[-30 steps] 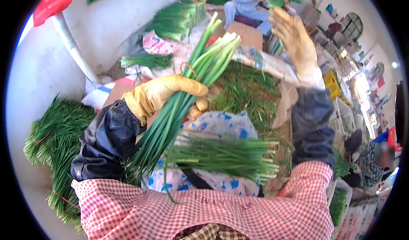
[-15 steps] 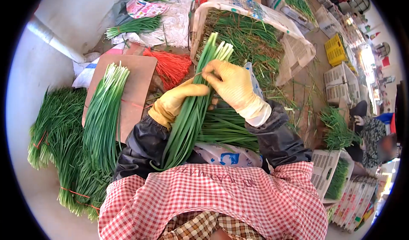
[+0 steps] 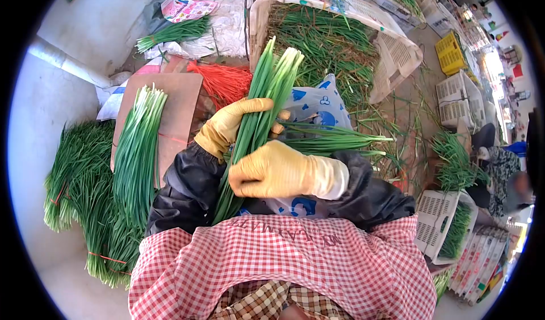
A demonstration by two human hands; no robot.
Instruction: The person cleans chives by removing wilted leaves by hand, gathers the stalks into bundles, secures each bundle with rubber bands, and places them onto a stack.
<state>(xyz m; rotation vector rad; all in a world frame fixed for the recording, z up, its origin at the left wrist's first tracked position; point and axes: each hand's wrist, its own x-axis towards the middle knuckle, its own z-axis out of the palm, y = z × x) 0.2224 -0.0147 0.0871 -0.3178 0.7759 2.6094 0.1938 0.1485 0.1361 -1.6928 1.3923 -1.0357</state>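
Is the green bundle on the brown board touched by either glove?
No: that bundle lies apart on the brown board, while the left hand holds a different bundle.

The bunch (image 3: 254, 131) of long green stalks was held aslant in the left grip (image 3: 228, 126), its pale ends pointed forward, its lower part overlapped by the right grip (image 3: 278, 171).

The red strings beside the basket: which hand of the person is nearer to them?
Left. The left hand, around the green stalks, is just below the red strings in the picture; the right hand is lower and farther right.
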